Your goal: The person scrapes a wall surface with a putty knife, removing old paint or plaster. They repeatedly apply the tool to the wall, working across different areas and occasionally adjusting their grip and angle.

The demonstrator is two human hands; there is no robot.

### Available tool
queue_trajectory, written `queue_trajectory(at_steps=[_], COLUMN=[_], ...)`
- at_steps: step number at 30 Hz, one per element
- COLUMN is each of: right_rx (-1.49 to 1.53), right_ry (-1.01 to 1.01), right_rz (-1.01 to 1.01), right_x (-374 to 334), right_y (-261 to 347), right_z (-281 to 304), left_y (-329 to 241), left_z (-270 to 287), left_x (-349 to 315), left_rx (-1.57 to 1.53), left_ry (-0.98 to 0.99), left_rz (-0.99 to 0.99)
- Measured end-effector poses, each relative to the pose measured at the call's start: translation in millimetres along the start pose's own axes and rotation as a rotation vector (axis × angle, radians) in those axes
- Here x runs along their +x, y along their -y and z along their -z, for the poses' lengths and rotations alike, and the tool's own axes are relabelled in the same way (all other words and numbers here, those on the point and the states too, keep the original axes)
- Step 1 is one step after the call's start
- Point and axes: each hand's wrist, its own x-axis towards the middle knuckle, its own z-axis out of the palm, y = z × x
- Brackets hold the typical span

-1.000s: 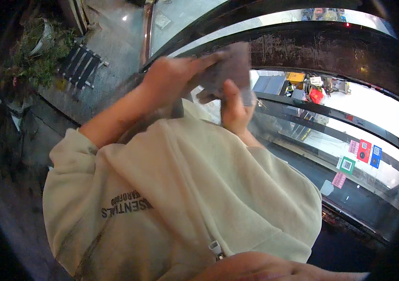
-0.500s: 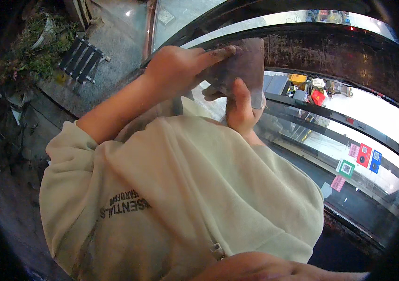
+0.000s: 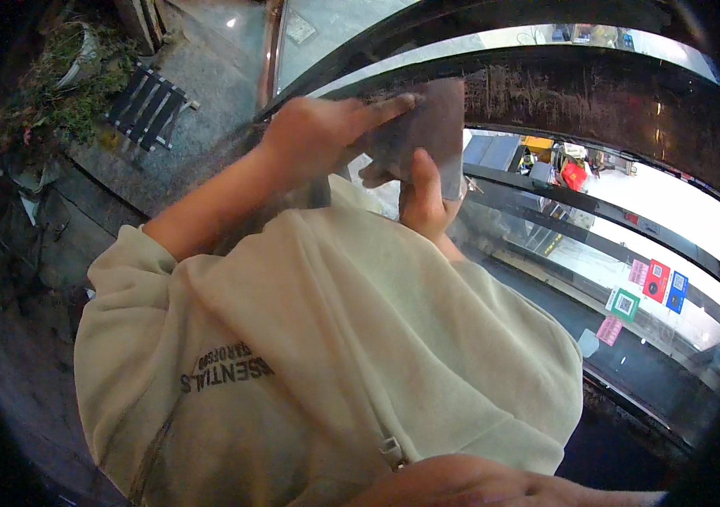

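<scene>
A flat, dark brown, roughly rectangular piece (image 3: 442,127) is up in front of my chest, its straight edge toward the right. Its exact kind does not show. My left hand (image 3: 313,131) is at its left side, closed, the index finger stretched across its upper face; the other fingers are hidden or blurred. From below, my right hand (image 3: 427,203) grips the piece with the thumb lying on the near face. Dark fingertips (image 3: 377,176) show at the lower left edge, too shadowed to tell whose hand they belong to.
Dark curved bars (image 3: 579,89) cross beyond my hands. To the right, a glass counter (image 3: 562,245) bears coloured code stickers (image 3: 626,304), with a red bag (image 3: 573,176) and other goods behind. A black-strapped folding stool (image 3: 147,108) and leafy plants (image 3: 56,76) are at the left.
The dark piece and my right hand have shifted slightly left and a little toward me. My left hand has lowered slightly, its index finger still on the piece.
</scene>
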Motion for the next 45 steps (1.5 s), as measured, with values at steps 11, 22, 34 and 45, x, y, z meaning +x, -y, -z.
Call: queue_trajectory(at_steps=[11,22,34,45], right_rx=[0.104,-0.196,-0.262,-0.699], right_ry=[-0.011,-0.165,-0.108,0.022], right_rz=[-0.152,-0.182,-0.142,0.225], right_x=[-6.5,14.3,40.0,64.2], right_y=[-13.8,-42.8,-59.9,-54.5], right_z=[-2.1,57.9,85.3,53.9], left_y=[-3.1,37.3,82.4,67.7], left_z=[-2.7,6.1,51.4,61.4], left_x=[-26.7,-90.9,-174.8,-224.2], left_rx=[-0.091,-0.033,-0.337,-0.169], left_ry=[0.151,0.273,-0.358,-0.304], left_rz=[0.197,0.570,1.207,1.309])
